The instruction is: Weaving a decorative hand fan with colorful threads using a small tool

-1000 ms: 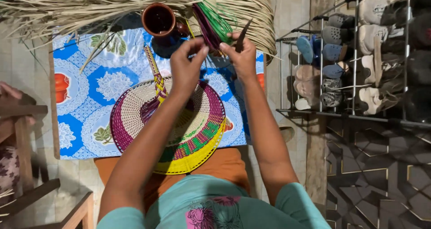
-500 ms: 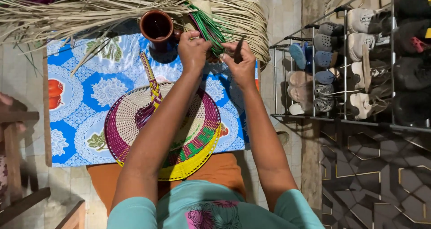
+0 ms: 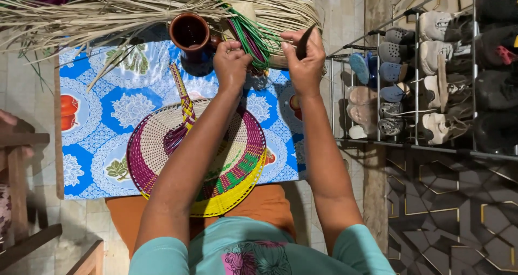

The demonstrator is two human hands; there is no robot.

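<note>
Hands at cloth's (image 3: 91, 86) far edge: left hand (image 3: 232, 62) clenched on dyed strands (image 3: 253, 35); right hand (image 3: 305, 64) gripped dark blade (image 3: 304, 40), best kept angled away from fingers.

A home is shown, with weaving being done in it. At the right of the frame a metal shoe rack (image 3: 415, 86) is filled with shoes. A tiled floor (image 3: 448, 210) is seen at the lower right. A flowered cloth (image 3: 108, 107) is spread in the middle, and dried straw (image 3: 108, 10) is piled along the top.
</note>
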